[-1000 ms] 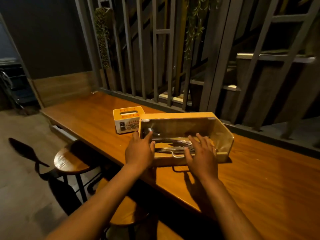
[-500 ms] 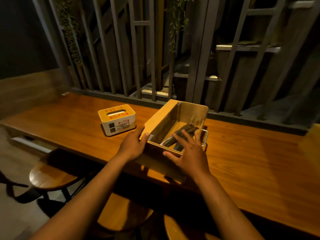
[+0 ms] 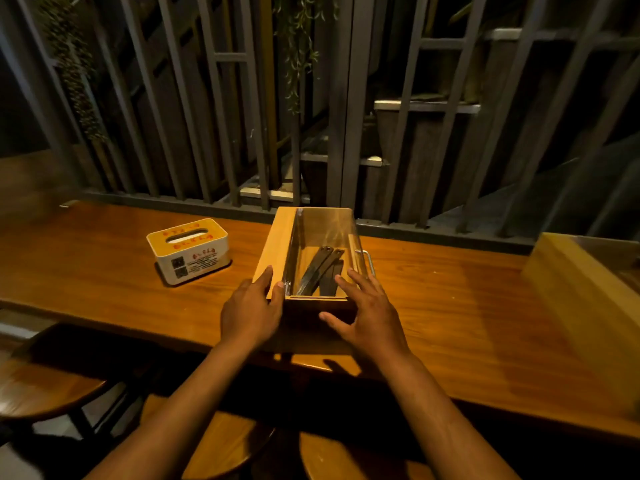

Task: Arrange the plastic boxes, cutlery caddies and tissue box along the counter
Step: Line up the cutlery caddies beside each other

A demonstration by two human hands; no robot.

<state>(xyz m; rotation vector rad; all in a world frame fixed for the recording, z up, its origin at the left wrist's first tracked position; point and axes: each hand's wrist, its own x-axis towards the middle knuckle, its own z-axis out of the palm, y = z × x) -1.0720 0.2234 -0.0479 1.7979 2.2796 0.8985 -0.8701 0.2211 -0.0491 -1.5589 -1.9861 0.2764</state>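
Note:
A wooden cutlery caddy (image 3: 273, 244) with a clear plastic cover stands on the counter (image 3: 450, 306), its long side pointing away from me, dark cutlery (image 3: 318, 268) inside. My left hand (image 3: 251, 311) grips its near left corner. My right hand (image 3: 369, 317) rests against its near right corner, fingers spread on the cover. A white tissue box (image 3: 188, 249) with a yellow top sits to the left of the caddy, apart from it. A second wooden box (image 3: 585, 299) shows at the right edge, blurred.
A dark metal railing (image 3: 242, 133) with hanging plants runs along the counter's far edge. Round wooden stools (image 3: 45, 389) stand below the near edge, one to the left and others (image 3: 228, 441) under my arms.
The caddy has turned from lying crosswise to pointing away from me, with both hands still on it. The view has swung right, bringing the second box into sight.

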